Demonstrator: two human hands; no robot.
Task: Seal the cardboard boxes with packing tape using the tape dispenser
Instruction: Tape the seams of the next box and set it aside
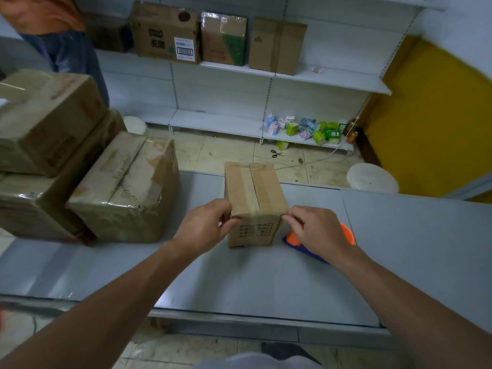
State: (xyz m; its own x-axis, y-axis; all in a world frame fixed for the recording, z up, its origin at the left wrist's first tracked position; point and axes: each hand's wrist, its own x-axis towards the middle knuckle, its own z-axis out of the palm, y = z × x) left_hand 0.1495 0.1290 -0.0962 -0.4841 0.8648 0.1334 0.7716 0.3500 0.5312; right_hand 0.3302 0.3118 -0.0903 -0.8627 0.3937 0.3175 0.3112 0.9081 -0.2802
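A small cardboard box stands on the grey table, with a strip of tape along its top seam. My left hand grips the box's near left corner, fingers curled round the edge. My right hand pinches the near right corner of the box at the top edge. An orange and blue tape dispenser lies on the table just right of the box, mostly hidden behind my right hand.
Three larger taped boxes are stacked on the table's left side. White shelves behind hold more cardboard boxes and small packets. Scissors lie on the floor. A person stands at the back left. A white bucket sits right.
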